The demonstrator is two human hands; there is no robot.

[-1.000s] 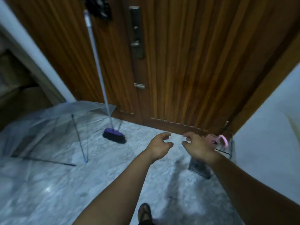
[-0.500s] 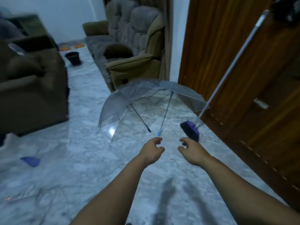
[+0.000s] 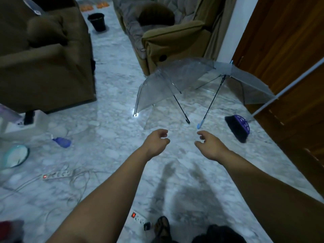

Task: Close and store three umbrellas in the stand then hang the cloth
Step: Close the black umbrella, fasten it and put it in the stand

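Two open clear umbrellas lie on the marble floor ahead of me. The left umbrella (image 3: 163,85) has a black hooked handle (image 3: 187,121). The right umbrella (image 3: 245,81) has a light blue handle (image 3: 199,125), which points at me. My left hand (image 3: 157,142) and my right hand (image 3: 208,144) reach forward side by side, fingers loosely curled, holding nothing. The right hand is a short way below the blue handle. The umbrella stand is out of view. A small blue cloth-like object (image 3: 62,142) lies on the floor at left.
A broom with a purple head (image 3: 239,127) leans on the wooden door (image 3: 289,67) at right. Brown armchairs stand at left (image 3: 43,58) and behind the umbrellas (image 3: 171,37). A power strip (image 3: 57,174) with cables, a round bowl (image 3: 14,156) and a black bin (image 3: 97,21) are on the floor.
My view has swung left from the door and the stand to the room. The two umbrellas are now nearer, and both hands have spread slightly apart.
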